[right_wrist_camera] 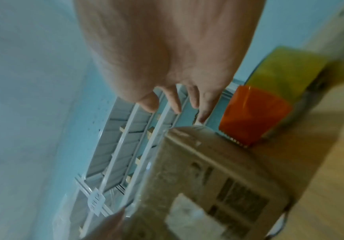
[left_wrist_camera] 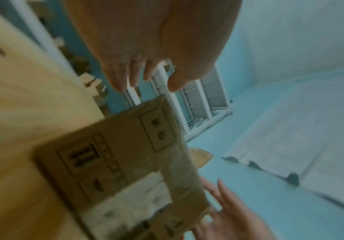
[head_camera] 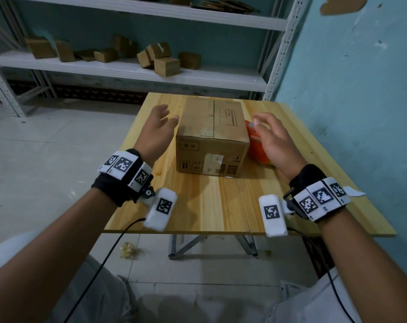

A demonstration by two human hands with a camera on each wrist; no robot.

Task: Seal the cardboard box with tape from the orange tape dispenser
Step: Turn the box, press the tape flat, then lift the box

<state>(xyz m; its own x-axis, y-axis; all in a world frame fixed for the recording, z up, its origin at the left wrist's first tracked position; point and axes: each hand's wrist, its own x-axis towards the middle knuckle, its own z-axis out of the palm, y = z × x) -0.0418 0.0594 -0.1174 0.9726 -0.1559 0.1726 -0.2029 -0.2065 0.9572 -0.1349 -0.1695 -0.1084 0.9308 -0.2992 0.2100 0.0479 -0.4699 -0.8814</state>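
Though box (head_camera: 212,136) blocks it, orange tape dispenser (head_camera: 256,148) half-visible.

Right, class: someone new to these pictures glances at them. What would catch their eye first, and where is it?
First the cardboard box, standing in the middle of the wooden table with its top flaps closed. Next the open left hand and right hand, one on either side of the box, holding nothing. Then the orange tape dispenser, on the table right of the box, partly hidden by the right hand.
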